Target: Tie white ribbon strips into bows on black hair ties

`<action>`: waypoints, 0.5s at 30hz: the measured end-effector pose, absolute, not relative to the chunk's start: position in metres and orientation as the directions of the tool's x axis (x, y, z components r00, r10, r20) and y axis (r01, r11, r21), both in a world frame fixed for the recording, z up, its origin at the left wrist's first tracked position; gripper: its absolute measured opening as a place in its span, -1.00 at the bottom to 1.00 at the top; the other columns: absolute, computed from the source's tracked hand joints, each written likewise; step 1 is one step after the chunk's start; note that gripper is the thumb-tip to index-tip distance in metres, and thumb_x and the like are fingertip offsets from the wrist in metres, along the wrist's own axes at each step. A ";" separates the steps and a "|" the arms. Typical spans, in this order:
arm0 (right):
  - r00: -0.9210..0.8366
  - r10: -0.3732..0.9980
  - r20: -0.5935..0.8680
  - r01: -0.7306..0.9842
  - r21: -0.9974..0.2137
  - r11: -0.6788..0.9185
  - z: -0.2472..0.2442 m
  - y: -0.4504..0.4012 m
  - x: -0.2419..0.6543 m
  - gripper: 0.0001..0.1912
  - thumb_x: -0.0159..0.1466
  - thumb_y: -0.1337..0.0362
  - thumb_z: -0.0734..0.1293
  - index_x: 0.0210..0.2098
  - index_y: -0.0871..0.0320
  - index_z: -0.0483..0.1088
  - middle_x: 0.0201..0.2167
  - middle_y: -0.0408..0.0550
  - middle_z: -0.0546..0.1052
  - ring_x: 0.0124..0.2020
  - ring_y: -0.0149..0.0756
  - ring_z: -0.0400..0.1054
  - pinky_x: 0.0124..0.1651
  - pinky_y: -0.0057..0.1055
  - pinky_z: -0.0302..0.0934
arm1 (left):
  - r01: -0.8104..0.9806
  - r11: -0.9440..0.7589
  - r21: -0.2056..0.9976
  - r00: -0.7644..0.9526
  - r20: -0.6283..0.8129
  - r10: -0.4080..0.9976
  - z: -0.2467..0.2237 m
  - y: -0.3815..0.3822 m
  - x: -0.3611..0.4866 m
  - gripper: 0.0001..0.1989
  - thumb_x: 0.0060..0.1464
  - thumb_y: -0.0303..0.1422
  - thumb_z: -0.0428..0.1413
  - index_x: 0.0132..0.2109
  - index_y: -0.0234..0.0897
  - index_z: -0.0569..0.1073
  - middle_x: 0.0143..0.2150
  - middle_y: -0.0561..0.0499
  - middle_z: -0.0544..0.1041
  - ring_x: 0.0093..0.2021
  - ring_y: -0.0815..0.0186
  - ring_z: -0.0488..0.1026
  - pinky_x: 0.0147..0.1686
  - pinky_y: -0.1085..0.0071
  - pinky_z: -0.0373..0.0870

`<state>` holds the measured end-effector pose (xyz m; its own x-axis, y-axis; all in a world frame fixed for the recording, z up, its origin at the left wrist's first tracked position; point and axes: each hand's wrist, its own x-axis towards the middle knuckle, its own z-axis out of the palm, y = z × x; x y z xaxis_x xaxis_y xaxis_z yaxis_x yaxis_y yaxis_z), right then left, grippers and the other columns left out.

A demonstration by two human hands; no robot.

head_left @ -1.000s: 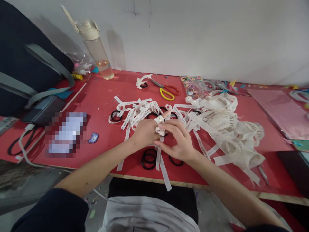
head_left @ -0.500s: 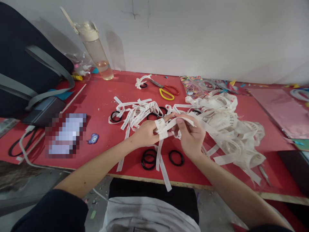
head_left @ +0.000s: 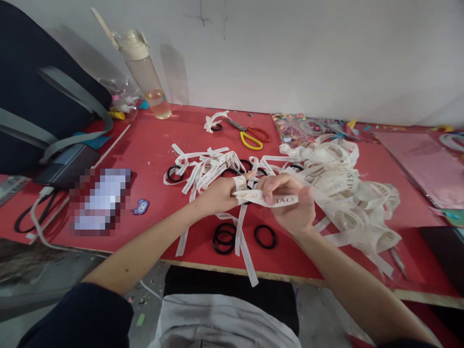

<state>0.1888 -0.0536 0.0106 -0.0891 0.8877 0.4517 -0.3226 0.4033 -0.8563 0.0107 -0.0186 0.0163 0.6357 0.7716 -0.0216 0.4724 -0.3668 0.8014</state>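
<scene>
The left forearm (head_left: 145, 249) slants up from the lower left and the right forearm (head_left: 348, 275) from the lower right, both bare, so that the two hands come close together in front of the body. The left hand (head_left: 213, 197) has its back turned up, the wrist (head_left: 192, 212) nearly in line with the forearm and a finger stretched out toward the right hand (head_left: 292, 210). That hand is rolled partly palm up, its fingers curled toward the left hand and its thumb (head_left: 307, 194) raised apart from the curled fingertips.
</scene>
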 end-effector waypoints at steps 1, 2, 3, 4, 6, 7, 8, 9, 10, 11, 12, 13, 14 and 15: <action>-0.087 0.895 0.437 -0.245 -0.880 0.406 0.011 -0.054 0.189 -0.62 0.31 -0.09 0.27 -0.36 0.09 0.44 -0.59 -0.15 0.35 -0.51 -0.31 0.26 -0.41 -0.33 0.22 | 0.587 -0.424 0.690 0.610 -0.033 0.792 0.018 -0.019 0.010 -0.35 0.09 -0.41 0.07 0.35 -0.32 0.23 -0.44 0.09 0.52 -0.47 0.35 0.38 -0.43 0.48 0.23; -0.084 0.897 0.434 -0.132 -0.897 0.422 0.012 -0.054 0.190 -0.70 0.29 -0.01 0.33 -0.36 0.09 0.43 -0.55 -0.15 0.37 -0.49 -0.33 0.28 -0.41 -0.36 0.22 | 0.679 -0.467 0.566 0.584 -0.032 0.811 0.019 -0.020 0.010 -0.36 0.10 -0.41 0.06 0.34 -0.29 0.24 -0.43 0.06 0.55 -0.44 0.29 0.43 -0.42 0.45 0.24; -0.088 0.891 0.445 0.007 -0.894 0.447 0.012 -0.054 0.190 -0.81 0.27 0.09 0.38 -0.34 0.08 0.44 -0.49 -0.14 0.41 -0.45 -0.33 0.31 -0.40 -0.38 0.23 | 0.744 -0.494 0.450 0.563 -0.023 0.826 0.020 -0.020 0.010 -0.39 0.12 -0.39 0.05 0.33 -0.27 0.26 -0.39 0.02 0.58 -0.40 0.23 0.48 -0.42 0.42 0.25; -0.104 0.876 0.471 0.145 -0.864 0.482 0.013 -0.054 0.190 -0.89 0.25 0.20 0.42 -0.30 0.07 0.45 -0.41 -0.11 0.44 -0.40 -0.33 0.34 -0.37 -0.39 0.25 | 0.784 -0.507 0.358 0.546 -0.011 0.837 0.021 -0.020 0.010 -0.42 0.15 -0.36 0.03 0.32 -0.26 0.28 -0.36 -0.02 0.60 -0.35 0.18 0.53 -0.40 0.39 0.27; -0.175 0.833 0.524 0.341 -0.762 0.551 0.013 -0.053 0.190 -0.87 0.23 0.28 0.43 -0.21 0.06 0.46 -0.28 -0.07 0.49 -0.31 -0.31 0.39 -0.28 -0.36 0.32 | 0.824 -0.509 0.249 0.525 0.007 0.851 0.022 -0.021 0.010 -0.45 0.17 -0.34 0.01 0.31 -0.26 0.29 -0.32 -0.07 0.62 -0.28 0.11 0.57 -0.38 0.35 0.30; -0.217 0.817 0.534 0.391 -0.719 0.574 0.012 -0.052 0.189 -0.83 0.24 0.27 0.43 -0.17 0.06 0.45 -0.24 -0.05 0.50 -0.29 -0.30 0.41 -0.24 -0.34 0.33 | 0.834 -0.506 0.222 0.516 0.013 0.856 0.022 -0.021 0.009 -0.45 0.17 -0.34 0.01 0.30 -0.26 0.29 -0.32 -0.07 0.63 -0.26 0.09 0.58 -0.38 0.34 0.31; -0.255 0.809 0.529 0.424 -0.691 0.586 0.010 -0.052 0.188 -0.80 0.24 0.24 0.43 -0.14 0.05 0.44 -0.23 -0.05 0.51 -0.29 -0.29 0.42 -0.21 -0.33 0.35 | 0.841 -0.502 0.203 0.509 0.020 0.860 0.022 -0.021 0.009 -0.44 0.15 -0.35 0.02 0.31 -0.27 0.28 -0.32 -0.08 0.63 -0.24 0.08 0.59 -0.38 0.34 0.31; -0.286 0.810 0.512 0.452 -0.674 0.585 0.008 -0.051 0.187 -0.79 0.25 0.22 0.42 -0.13 0.05 0.42 -0.23 -0.05 0.53 -0.29 -0.29 0.43 -0.20 -0.33 0.35 | 0.846 -0.498 0.189 0.503 0.026 0.864 0.022 -0.022 0.009 -0.42 0.13 -0.37 0.04 0.31 -0.27 0.27 -0.32 -0.08 0.63 -0.23 0.08 0.59 -0.38 0.34 0.31; -0.311 0.815 0.489 0.483 -0.657 0.579 0.006 -0.052 0.186 -0.79 0.26 0.20 0.41 -0.13 0.05 0.41 -0.25 -0.06 0.54 -0.29 -0.27 0.44 -0.20 -0.33 0.35 | 0.852 -0.494 0.176 0.496 0.034 0.868 0.021 -0.022 0.008 -0.41 0.12 -0.37 0.04 0.31 -0.28 0.27 -0.31 -0.08 0.63 -0.22 0.08 0.59 -0.39 0.35 0.30; -0.330 0.820 0.467 0.518 -0.637 0.571 0.004 -0.052 0.185 -0.83 0.28 0.20 0.39 -0.14 0.05 0.40 -0.27 -0.06 0.55 -0.27 -0.26 0.45 -0.20 -0.33 0.34 | 0.856 -0.490 0.162 0.490 0.043 0.870 0.021 -0.022 0.008 -0.40 0.12 -0.38 0.04 0.31 -0.28 0.26 -0.31 -0.09 0.63 -0.23 0.09 0.60 -0.40 0.35 0.30; -0.348 0.823 0.449 0.551 -0.613 0.567 0.001 -0.053 0.184 -0.88 0.31 0.22 0.35 -0.16 0.05 0.39 -0.28 -0.06 0.55 -0.26 -0.25 0.46 -0.19 -0.33 0.34 | 0.860 -0.489 0.147 0.487 0.051 0.872 0.020 -0.023 0.008 -0.40 0.12 -0.38 0.04 0.31 -0.29 0.26 -0.31 -0.09 0.63 -0.24 0.09 0.60 -0.41 0.35 0.29; -0.361 0.825 0.434 0.582 -0.587 0.563 0.000 -0.055 0.183 -0.93 0.33 0.26 0.31 -0.19 0.06 0.39 -0.29 -0.06 0.56 -0.25 -0.24 0.46 -0.19 -0.34 0.32 | 0.863 -0.488 0.133 0.485 0.057 0.873 0.019 -0.024 0.008 -0.40 0.12 -0.39 0.03 0.32 -0.30 0.25 -0.32 -0.09 0.63 -0.26 0.09 0.60 -0.42 0.35 0.27; -0.368 0.829 0.421 0.608 -0.566 0.557 -0.001 -0.056 0.181 -0.94 0.35 0.29 0.27 -0.20 0.07 0.38 -0.30 -0.07 0.56 -0.27 -0.25 0.47 -0.22 -0.36 0.31 | 0.863 -0.490 0.120 0.486 0.061 0.872 0.019 -0.024 0.008 -0.40 0.12 -0.41 0.02 0.32 -0.30 0.24 -0.33 -0.08 0.63 -0.28 0.09 0.60 -0.44 0.35 0.26; -0.370 0.836 0.406 0.631 -0.550 0.547 -0.002 -0.058 0.180 -0.91 0.36 0.32 0.23 -0.20 0.07 0.37 -0.33 -0.08 0.56 -0.31 -0.27 0.47 -0.26 -0.38 0.29 | 0.861 -0.496 0.110 0.492 0.066 0.868 0.019 -0.025 0.009 -0.40 0.12 -0.41 0.00 0.33 -0.31 0.23 -0.34 -0.08 0.63 -0.29 0.09 0.60 -0.45 0.34 0.25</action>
<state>0.1803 -0.0581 -0.0019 -0.3703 0.8355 0.4059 0.6308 0.5470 -0.5504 0.0086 -0.0249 0.0186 0.4918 0.8682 0.0657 0.8612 -0.4962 0.1101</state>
